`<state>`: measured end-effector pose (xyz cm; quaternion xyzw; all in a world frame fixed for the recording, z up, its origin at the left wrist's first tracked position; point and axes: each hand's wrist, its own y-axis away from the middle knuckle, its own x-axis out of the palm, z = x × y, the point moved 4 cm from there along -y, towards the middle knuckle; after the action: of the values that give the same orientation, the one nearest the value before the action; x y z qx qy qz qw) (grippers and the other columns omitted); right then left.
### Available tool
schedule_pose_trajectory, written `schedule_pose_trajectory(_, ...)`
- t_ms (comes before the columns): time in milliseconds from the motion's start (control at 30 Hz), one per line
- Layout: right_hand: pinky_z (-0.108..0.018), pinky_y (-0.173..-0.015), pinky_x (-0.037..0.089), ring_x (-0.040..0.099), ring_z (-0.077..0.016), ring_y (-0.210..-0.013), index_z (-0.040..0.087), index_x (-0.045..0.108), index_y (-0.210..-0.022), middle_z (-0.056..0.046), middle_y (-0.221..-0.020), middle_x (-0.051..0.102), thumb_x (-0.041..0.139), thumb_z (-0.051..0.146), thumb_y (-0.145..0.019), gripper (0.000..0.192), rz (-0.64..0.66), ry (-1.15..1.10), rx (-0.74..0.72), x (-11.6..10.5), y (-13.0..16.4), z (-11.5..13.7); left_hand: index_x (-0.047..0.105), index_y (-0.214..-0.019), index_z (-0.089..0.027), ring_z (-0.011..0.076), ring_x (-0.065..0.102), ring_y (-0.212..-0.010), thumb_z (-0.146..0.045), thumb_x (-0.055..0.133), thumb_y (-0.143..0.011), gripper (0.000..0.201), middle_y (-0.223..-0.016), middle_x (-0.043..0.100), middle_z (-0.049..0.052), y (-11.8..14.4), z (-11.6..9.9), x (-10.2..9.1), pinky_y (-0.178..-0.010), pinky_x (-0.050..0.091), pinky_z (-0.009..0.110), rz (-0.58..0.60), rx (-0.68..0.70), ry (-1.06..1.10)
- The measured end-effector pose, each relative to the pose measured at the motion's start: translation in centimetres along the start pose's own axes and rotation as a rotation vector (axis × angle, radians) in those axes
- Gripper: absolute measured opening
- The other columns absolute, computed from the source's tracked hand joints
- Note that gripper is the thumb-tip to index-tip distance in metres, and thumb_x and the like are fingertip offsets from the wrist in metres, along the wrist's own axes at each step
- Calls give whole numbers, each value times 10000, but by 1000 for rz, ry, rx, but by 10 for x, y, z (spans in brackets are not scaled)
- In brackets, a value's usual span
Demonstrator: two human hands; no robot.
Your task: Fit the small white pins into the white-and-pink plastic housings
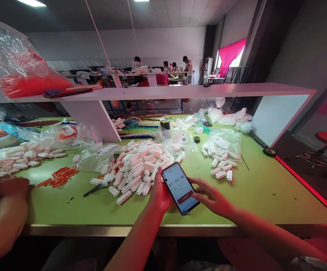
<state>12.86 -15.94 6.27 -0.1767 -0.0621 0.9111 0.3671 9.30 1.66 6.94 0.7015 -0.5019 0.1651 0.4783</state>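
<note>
My left hand [160, 194] grips a smartphone [180, 187] by its left edge, just above the green table [253, 188]. The lit screen shows a timer reading 01:25:38 and a red button. My right hand [212, 197] rests against the phone's right edge, fingers reaching toward the screen. A heap of small white plastic connectors [136, 165] lies on the table right behind the phone.
A co-worker's hand [6, 188] rests at the left beside orange clips [60, 176] and more white connectors [13, 158]. Clear bags [222, 145] with parts, tape rolls [269, 151] and a white shelf [180, 91] stand behind. Black tweezers [95, 189] lie nearby. People work at far tables.
</note>
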Motion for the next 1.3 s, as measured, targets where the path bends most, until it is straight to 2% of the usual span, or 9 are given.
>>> schedule_pose_trajectory(133, -298, -723, 546, 632, -156, -840, 268, 494, -1439, -105, -1314, 584, 571, 453, -961, 517, -2, -22, 38, 0, -4, 0, 639, -1199, -99, 315, 731, -855, -632, 457, -930, 625, -965, 756, 150, -1, 1, 1, -860, 558, 471, -6, 24, -1)
schedule_pose_trajectory(300, -324, -764, 550, 661, -199, -923, 271, 519, -1415, -96, -1279, 637, 562, 548, -948, 544, -12, -268, 186, -2, -2, -7, 635, -1207, -90, 332, 735, -848, -634, 446, -937, 636, -946, 759, 158, 0, 1, 6, -831, 567, 483, -13, -10, -17)
schedule_pose_trajectory(467, -317, -694, 543, 712, -217, -813, 180, 641, -1254, -116, -996, 716, 502, 614, -955, 544, 225, -623, 386, 5, 11, -17, 645, -1178, -88, 275, 741, -743, -567, 488, -955, 551, -822, 763, 117, -3, -7, 0, -796, 584, 409, -93, -10, 70)
schedule_pose_trajectory(567, -343, -749, 547, 730, -254, -914, 197, 627, -1262, -140, -1108, 708, 578, 577, -932, 505, 285, -792, 381, 8, 15, -17, 636, -1194, -85, 256, 745, -722, -527, 495, -969, 516, -810, 765, 107, -6, -10, -1, -770, 593, 377, -96, -15, 101)
schedule_pose_trajectory(667, -363, -766, 550, 740, -260, -903, 201, 626, -1255, -140, -1090, 724, 638, 546, -905, 491, 236, -836, 336, 7, 13, -12, 613, -1240, -84, 251, 747, -728, -530, 445, -990, 538, -825, 766, 107, -7, -17, 8, -762, 598, 371, -11, -7, 100)
schedule_pose_trajectory(833, -395, -748, 559, 746, -264, -832, 189, 625, -1233, -125, -973, 749, 665, 552, -873, 512, 42, -790, 236, -8, -3, 6, 554, -1310, -24, 275, 744, -887, -576, 370, -1001, 659, -962, 761, 172, -3, -39, 51, -839, 584, 376, 193, 18, 16)
schedule_pose_trajectory(1033, -424, -772, 566, 738, -256, -807, 205, 579, -1271, -105, -951, 756, 649, 548, -851, 547, -205, -657, 114, -53, -34, 42, 609, -1230, -54, 256, 726, -843, -661, 385, -961, 701, -919, 749, 142, 2, -66, 132, -821, 569, 359, 394, 63, -32)
schedule_pose_trajectory(1167, -447, -826, 572, 742, -260, -831, 199, 599, -1178, -106, -962, 759, 578, 468, -894, 391, -289, -594, 55, -88, -62, 69, 650, -1054, -96, 210, 692, -689, -674, 397, -952, 639, -771, 710, 89, -6, -78, 178, -709, 561, 320, 481, 83, -41)
schedule_pose_trajectory(1300, -418, -832, 588, 750, -252, -850, 179, 618, -1014, -116, -927, 766, 528, 368, -934, 224, -356, -570, 13, -121, -91, 93, 640, -1032, -123, 210, 675, -691, -676, 418, -942, 603, -753, 687, 64, -21, -92, 212, -739, 552, 337, 546, 128, -69)
